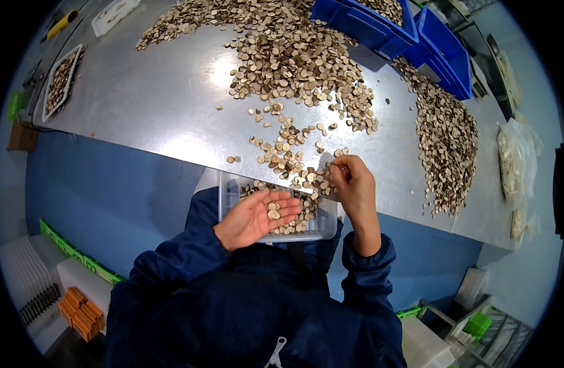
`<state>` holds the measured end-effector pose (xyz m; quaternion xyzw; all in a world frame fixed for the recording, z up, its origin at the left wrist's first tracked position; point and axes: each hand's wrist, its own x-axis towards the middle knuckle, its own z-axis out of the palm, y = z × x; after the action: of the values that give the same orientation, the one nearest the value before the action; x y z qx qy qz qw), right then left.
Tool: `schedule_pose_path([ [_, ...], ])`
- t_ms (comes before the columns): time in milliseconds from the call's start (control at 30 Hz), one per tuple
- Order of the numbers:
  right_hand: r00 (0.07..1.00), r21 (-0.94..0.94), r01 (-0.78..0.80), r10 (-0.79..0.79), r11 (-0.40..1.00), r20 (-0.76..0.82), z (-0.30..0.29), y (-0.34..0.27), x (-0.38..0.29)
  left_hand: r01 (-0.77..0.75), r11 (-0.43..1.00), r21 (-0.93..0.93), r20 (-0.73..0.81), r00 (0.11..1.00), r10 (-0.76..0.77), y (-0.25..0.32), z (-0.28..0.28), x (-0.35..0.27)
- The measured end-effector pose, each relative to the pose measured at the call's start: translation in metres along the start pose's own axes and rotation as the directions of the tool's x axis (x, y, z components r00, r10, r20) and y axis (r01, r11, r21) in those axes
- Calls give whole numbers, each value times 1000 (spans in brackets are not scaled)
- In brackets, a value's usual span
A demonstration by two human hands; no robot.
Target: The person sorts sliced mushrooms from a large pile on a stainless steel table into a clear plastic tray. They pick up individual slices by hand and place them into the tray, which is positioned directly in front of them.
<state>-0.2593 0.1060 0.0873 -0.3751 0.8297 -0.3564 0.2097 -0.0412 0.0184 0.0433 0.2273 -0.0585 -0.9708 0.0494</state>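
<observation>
My left hand (259,218) is turned palm up, with a few pale round dried slices (273,214) lying on its fingers. Beneath it, a clear plastic tub (325,230) in my lap holds more slices. My right hand (355,181) is at the table's front edge, thumb and fingertips pinched together beside a small group of slices (321,179); whether a slice is between them cannot be told. From there a loose scatter of slices (284,147) leads back to a large heap (295,60) on the metal table (171,101).
Two blue plastic bins (378,30) (447,60) stand at the back right, near another long heap of slices (447,147). A white tray of slices (61,83) lies at the far left. Filled plastic bags (516,161) lie at the right end. Green-edged crates (79,257) stand behind on the left.
</observation>
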Motion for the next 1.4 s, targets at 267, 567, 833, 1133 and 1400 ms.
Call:
schedule_pose_path([
  [267, 973, -70, 231, -231, 971, 4, -7, 12, -19, 1, 1000, 5, 13, 1000, -1, 1, 2, 0],
  [567, 980, -57, 134, -141, 989, -139, -21, 28, -28, -184, 856, 484, 0, 978, 211, -2, 2, -9],
  [833, 987, 14, 137, -136, 990, -86, -7, 27, -31, -364, 351, 863, 159, 854, 495, -4, -1, -13],
  [1133, 979, -116, 129, -145, 985, -140, -17, 25, -24, -333, 709, 622, 37, 917, 398, -4, -5, -14],
  [1400, 976, 1, 193, -192, 981, -102, -10, 24, -19, -224, 844, 487, -97, 947, 307, 0, 1, -16],
])
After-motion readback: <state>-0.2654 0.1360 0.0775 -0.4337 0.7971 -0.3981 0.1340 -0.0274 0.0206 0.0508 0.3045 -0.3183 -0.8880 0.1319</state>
